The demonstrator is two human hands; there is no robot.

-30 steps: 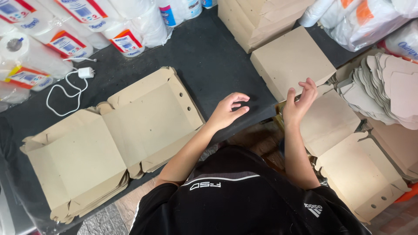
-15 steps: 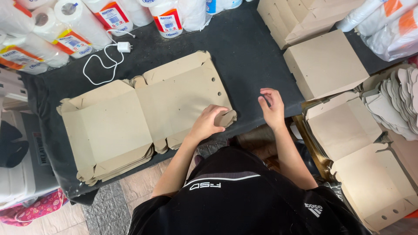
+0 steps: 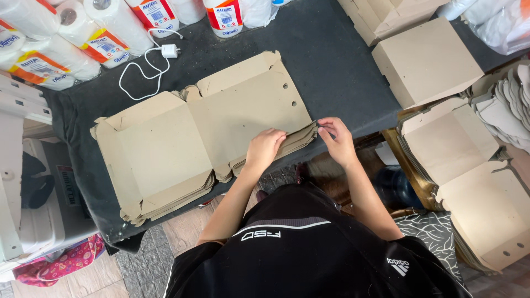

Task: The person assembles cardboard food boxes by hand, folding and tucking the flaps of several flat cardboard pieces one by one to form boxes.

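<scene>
A stack of flat brown cardboard box blanks [image 3: 204, 129] lies on the dark table [image 3: 331, 60]. My left hand [image 3: 266, 148] rests on the stack's near right edge, fingers curled over the top sheets. My right hand [image 3: 337, 140] pinches the right corner of the top blank, just off the stack's edge. Both hands are at the near rim of the table.
Folded cardboard boxes [image 3: 428, 60] stand at the back right, and more blanks [image 3: 469, 165] are piled on the right. Paper towel rolls [image 3: 66, 38] line the back left, beside a white charger with its cable [image 3: 157, 58].
My hands came down from mid-air on the right and moved left onto the near right edge of the stack. The view shifted so the stack now sits in the middle.
</scene>
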